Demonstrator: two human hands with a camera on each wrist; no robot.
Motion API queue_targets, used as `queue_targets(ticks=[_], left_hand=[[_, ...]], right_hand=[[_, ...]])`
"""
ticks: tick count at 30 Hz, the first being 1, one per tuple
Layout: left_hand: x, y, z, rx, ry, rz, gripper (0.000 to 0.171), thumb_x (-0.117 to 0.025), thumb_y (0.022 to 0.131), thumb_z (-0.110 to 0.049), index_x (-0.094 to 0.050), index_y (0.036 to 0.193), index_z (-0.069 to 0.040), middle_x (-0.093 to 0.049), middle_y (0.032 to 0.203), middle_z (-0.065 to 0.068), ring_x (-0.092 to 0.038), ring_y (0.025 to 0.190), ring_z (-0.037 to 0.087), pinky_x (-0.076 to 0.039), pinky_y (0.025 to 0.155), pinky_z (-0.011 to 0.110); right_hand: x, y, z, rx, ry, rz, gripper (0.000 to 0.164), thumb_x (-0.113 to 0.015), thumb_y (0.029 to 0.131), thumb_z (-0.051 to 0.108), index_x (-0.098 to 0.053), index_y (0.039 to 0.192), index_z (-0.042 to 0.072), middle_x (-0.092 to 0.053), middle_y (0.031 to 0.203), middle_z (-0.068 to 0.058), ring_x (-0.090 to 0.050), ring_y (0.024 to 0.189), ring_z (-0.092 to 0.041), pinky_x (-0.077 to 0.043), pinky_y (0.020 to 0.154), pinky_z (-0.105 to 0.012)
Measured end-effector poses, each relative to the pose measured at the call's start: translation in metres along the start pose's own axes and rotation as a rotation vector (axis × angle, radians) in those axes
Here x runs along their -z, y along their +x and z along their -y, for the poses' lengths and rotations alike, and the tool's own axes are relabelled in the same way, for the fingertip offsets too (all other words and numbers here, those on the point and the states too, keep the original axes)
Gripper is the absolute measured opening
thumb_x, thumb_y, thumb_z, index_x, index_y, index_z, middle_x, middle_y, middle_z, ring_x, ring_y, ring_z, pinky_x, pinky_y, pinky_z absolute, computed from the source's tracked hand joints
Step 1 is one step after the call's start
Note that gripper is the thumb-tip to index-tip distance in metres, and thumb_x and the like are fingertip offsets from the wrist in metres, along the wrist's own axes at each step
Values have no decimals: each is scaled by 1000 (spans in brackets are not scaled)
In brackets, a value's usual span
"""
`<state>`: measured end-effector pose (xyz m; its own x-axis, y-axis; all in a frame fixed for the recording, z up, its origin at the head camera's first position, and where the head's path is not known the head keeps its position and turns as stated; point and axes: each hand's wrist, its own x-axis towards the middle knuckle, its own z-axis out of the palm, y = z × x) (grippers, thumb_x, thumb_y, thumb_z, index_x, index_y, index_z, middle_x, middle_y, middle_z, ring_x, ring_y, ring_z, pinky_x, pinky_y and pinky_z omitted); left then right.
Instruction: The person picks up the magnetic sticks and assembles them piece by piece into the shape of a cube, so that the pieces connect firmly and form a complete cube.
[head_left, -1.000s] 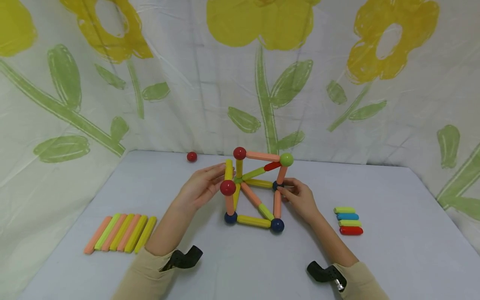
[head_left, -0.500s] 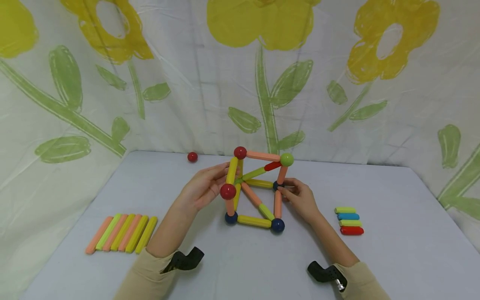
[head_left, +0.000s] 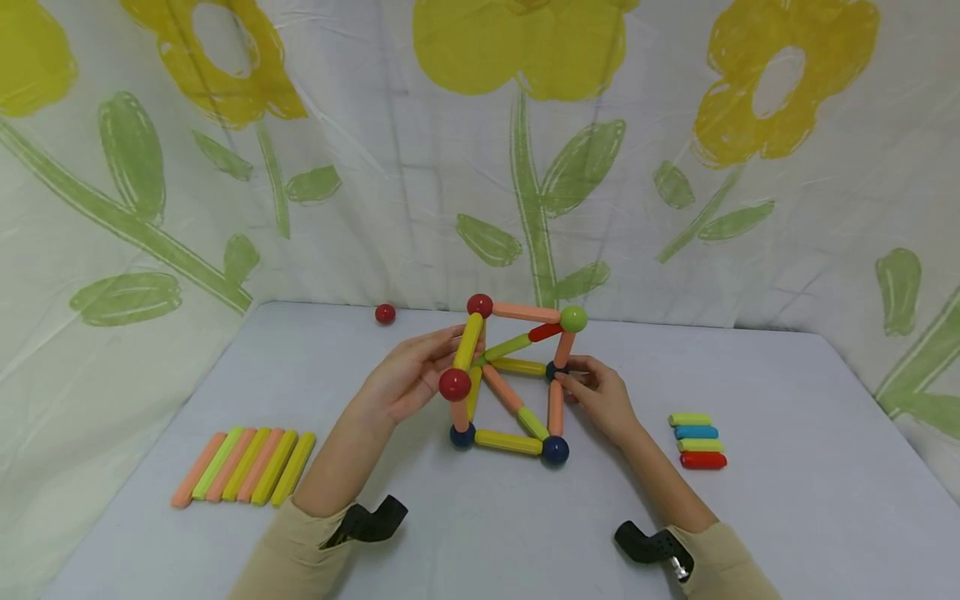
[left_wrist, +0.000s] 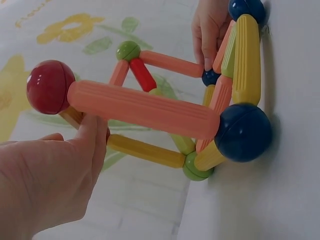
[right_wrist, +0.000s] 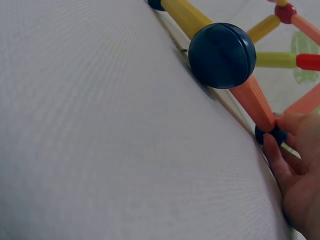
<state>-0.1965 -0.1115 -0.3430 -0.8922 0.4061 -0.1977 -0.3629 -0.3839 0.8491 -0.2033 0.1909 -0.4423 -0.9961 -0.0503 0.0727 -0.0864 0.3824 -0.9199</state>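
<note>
A person in beige sleeves sits or stands at a white surface; in the middle of it is an upright frame of coloured sticks joined by balls. The left hand is at the frame's left side, fingers fairly straight and lying along an upper yellow stick, which reaches from a near red ball toward a far red ball; I cannot tell whether the thumb touches it. The right hand is at the far right bottom corner, finger and thumb pinching a dark blue ball. Above that corner a green ball tops a pink upright. To the left, seven long sticks in pink, lime and yellow lie side by side. To the right, four short sticks form a column: lime, blue, lime, red. A loose red ball rests near the back edge. Behind hangs a pale cloth painted with yellow flowers.
</note>
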Motion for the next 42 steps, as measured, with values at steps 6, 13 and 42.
queue_targets(ticks=[6,13,42], left_hand=[[10,-10,-2,13,19,-36,52,-36,117,-17,-28,164,3,-35,168,21,-46,150,29,-49,108,27],[31,-38,-5,3,180,-106,55,-43,115,-21,-32,162,4,-40,164,25,-60,137,25,-51,108,28],[135,-145,9,-214,1309,-437,40,-79,94,-10,-69,128,10,-74,119,24,-75,101,35,-60,80,22]], right_hand=[[4,-2,2,5,-2,36,43,-65,106,15,-58,143,-6,-63,141,-26,-70,106,-26,-60,84,-21],[27,-10,2,10,0,93,46,-61,108,16,-53,149,-5,-58,146,-29,-68,118,-39,-60,90,-22],[166,-77,-23,16,-517,83,31,-69,104,19,-71,129,1,-66,131,-27,-69,106,-38,-54,78,-16]])
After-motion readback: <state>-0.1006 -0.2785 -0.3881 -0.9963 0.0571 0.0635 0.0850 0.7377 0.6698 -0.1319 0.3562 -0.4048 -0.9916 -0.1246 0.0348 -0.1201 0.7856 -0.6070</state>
